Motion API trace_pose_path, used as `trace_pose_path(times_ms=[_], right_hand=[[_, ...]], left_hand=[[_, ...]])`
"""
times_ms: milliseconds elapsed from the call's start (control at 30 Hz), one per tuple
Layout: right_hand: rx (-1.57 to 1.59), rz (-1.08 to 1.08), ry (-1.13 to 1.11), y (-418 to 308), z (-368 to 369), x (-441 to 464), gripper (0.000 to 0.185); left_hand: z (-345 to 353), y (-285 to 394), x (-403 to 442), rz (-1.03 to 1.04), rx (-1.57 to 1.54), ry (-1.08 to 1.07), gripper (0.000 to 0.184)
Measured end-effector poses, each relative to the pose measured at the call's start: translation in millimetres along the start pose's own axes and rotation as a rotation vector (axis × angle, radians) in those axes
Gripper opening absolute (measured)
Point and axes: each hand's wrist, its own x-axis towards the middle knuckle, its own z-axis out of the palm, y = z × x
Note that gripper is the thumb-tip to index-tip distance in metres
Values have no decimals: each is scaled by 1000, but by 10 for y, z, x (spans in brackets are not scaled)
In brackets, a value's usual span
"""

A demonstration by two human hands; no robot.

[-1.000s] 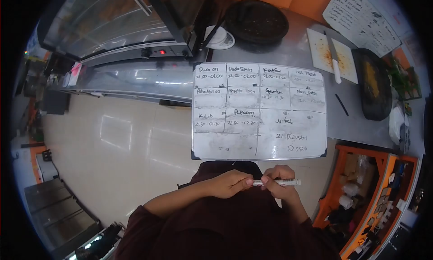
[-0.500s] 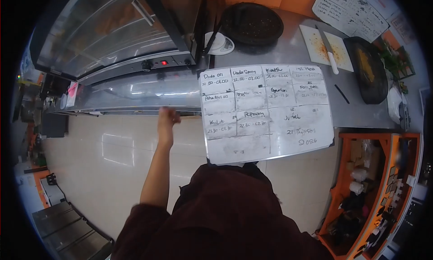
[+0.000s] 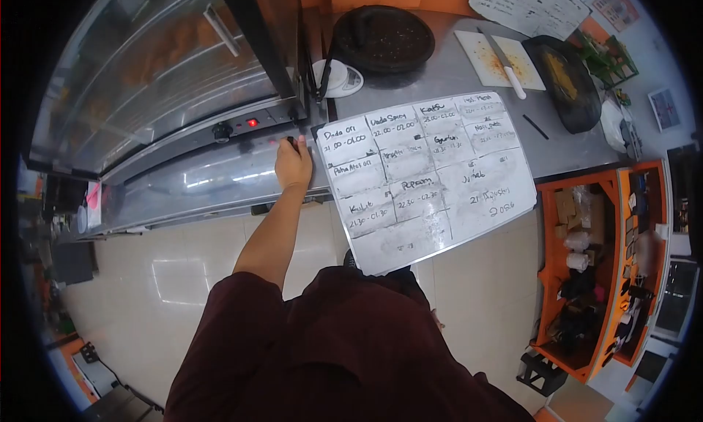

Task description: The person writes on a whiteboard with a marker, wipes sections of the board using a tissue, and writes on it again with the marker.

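Observation:
My left hand (image 3: 294, 162) reaches forward to the metal counter just below the warming cabinet's control panel (image 3: 242, 125). Its fingers are closed around a small dark object that is mostly hidden. Right of that hand, a whiteboard (image 3: 472, 191) with handwritten names and times lies tilted, its near edge over the counter's front. Only a little of my right hand (image 3: 438, 319) shows, low beside the dark shirt, and its fingers cannot be made out.
A glass-fronted cabinet (image 3: 146, 63) stands at the left. Behind the whiteboard are a white scale (image 3: 344, 79), a round dark stone dish (image 3: 384, 41), a cutting board (image 3: 476, 56) with a knife (image 3: 505, 65), and a black tray (image 3: 562, 81). An orange shelf (image 3: 545, 275) stands at right.
The two hands, earlier together at a white marker, have separated. My left hand has reached forward to the counter by the cabinet; my right hand has dropped beside the body. The view has shifted.

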Motion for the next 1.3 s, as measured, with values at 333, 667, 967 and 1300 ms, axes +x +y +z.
trace_pose_path(times_ms=[333,667,967,1300], right_hand=[[-188,25,139,543,233,163,56],[348,-703,623,-953,123,-106,53],[-173,-1208,-112,-3527,1937,149,19],[-219,-1085,-297,-3533,2990,760,21]], left_hand=[[103,-8,7,120,211,33,41],[84,49,24,119,261,20,48],[72,99,46,86,278,-34,49],[151,27,65,98,284,11,46]])
